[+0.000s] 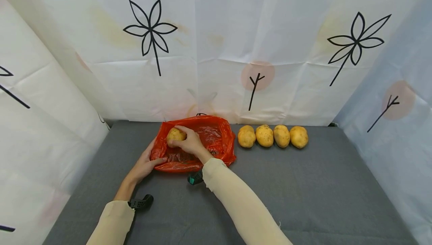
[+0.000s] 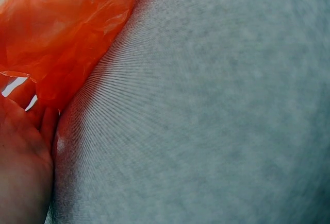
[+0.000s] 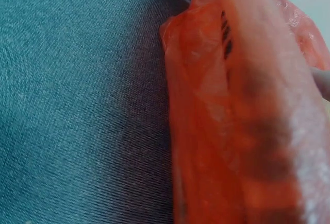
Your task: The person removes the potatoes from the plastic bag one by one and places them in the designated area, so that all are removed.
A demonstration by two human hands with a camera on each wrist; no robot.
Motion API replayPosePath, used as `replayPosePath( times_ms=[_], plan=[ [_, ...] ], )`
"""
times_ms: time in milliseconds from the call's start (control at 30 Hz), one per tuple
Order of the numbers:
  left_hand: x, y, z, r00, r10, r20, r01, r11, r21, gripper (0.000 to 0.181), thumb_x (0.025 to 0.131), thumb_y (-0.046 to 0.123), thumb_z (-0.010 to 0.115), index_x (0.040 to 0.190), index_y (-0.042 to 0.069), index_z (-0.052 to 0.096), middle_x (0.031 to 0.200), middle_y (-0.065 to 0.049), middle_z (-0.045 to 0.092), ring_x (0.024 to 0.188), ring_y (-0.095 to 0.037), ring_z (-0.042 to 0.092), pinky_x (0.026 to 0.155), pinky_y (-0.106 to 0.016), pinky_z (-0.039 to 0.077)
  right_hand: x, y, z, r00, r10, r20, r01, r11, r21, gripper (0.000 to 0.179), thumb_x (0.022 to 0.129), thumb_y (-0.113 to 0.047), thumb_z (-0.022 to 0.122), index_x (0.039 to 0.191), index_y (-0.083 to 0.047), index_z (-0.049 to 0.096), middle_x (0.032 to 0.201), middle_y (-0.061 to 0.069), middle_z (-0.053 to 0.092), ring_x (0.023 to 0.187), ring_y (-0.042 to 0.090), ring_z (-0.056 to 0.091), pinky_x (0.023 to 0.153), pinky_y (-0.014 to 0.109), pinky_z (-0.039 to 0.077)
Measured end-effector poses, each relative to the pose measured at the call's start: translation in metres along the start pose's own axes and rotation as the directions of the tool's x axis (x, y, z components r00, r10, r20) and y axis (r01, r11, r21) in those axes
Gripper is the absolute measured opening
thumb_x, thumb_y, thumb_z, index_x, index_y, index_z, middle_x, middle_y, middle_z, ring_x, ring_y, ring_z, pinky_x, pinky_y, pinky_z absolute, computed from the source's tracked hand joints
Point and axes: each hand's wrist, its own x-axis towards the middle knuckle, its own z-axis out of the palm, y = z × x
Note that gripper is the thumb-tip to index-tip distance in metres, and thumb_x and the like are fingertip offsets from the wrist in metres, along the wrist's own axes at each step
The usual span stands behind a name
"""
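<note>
A red plastic bag (image 1: 216, 140) lies wide on the grey table, its mouth facing up. In the head view my right hand (image 1: 192, 142) reaches over the bag and grips a yellow potato (image 1: 176, 135) between thumb and fingers, inside the left part of the opening. My left hand (image 1: 144, 164) holds the bag's left side, thumb over the front rim and fingers behind the plastic. The left wrist view shows this hand (image 2: 23, 157) against the orange-looking film, its fingers partly hidden. Red plastic covers much of the right wrist view, where little of the right hand shows.
Several potatoes stand in a row right of the bag, from the nearest potato (image 1: 246, 136) to the farthest potato (image 1: 299, 137). A white printed curtain (image 1: 219, 50) rises behind the grey table (image 1: 303, 192) and at both sides.
</note>
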Motion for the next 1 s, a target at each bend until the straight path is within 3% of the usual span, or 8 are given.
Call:
replayPosePath(
  times_ms=[167, 467, 567, 767, 1000],
  plan=[
    [0.001, -0.002, 0.0, 1.0, 0.025, 0.007, -0.025, 0.999, -0.026, 0.09, 0.097, 0.007, 0.068, 0.165, 0.024, 0.012, 0.167, -0.012, 0.015, 0.148, -0.035, 0.022, 0.101, -0.015, 0.032, -0.002, 0.001, -0.001, 0.999, -0.021, -0.027, 0.021, 1.0, 0.003, 0.062, 0.087, -0.026, 0.082, 0.144, -0.023, 0.058, 0.139, 0.005, 0.058, 0.114, 0.026, 0.057, 0.094, 0.043, 0.05],
    [0.0, -0.002, 0.0, 1.0, 0.02, 0.006, -0.02, 0.999, -0.032, 0.09, 0.097, 0.008, 0.069, 0.165, 0.025, 0.012, 0.168, -0.011, 0.015, 0.149, -0.035, 0.02, 0.1, -0.013, 0.032, -0.008, 0.003, -0.005, 0.998, -0.061, -0.035, 0.061, 0.998, 0.0, 0.067, 0.084, -0.019, 0.085, 0.145, -0.021, 0.057, 0.13, 0.011, 0.052, 0.107, 0.025, 0.05, 0.091, 0.043, 0.05],
    [0.001, -0.002, 0.0, 1.0, 0.01, 0.004, -0.01, 1.0, -0.028, 0.091, 0.096, 0.009, 0.07, 0.165, 0.026, 0.012, 0.168, -0.011, 0.015, 0.149, -0.034, 0.02, 0.105, -0.022, 0.032, -0.009, 0.005, -0.008, 0.996, -0.078, -0.036, 0.079, 0.996, 0.031, 0.067, 0.083, -0.018, 0.086, 0.144, -0.019, 0.058, 0.129, 0.013, 0.051, 0.105, 0.025, 0.051, 0.089, 0.041, 0.05],
    [0.001, -0.002, 0.001, 1.0, 0.001, -0.008, -0.002, 1.0, -0.021, 0.092, 0.096, 0.01, 0.07, 0.165, 0.024, 0.011, 0.168, -0.011, 0.014, 0.149, -0.035, 0.018, 0.115, -0.059, 0.02, -0.012, 0.011, -0.018, 0.994, -0.1, -0.034, 0.103, 0.988, 0.116, 0.064, 0.083, -0.011, 0.085, 0.141, -0.017, 0.06, 0.135, 0.011, 0.05, 0.109, 0.026, 0.053, 0.091, 0.042, 0.049],
    [0.001, -0.003, 0.002, 1.0, -0.006, -0.014, 0.005, 0.999, -0.035, 0.093, 0.096, 0.007, 0.069, 0.165, 0.023, 0.01, 0.168, -0.012, 0.012, 0.15, -0.036, 0.016, 0.115, -0.062, 0.016, -0.024, 0.011, -0.035, 0.988, -0.153, -0.001, 0.149, 0.959, 0.24, 0.063, 0.088, -0.008, 0.081, 0.145, -0.012, 0.054, 0.139, 0.011, 0.053, 0.111, 0.03, 0.058, 0.091, 0.044, 0.053]
  ],
)
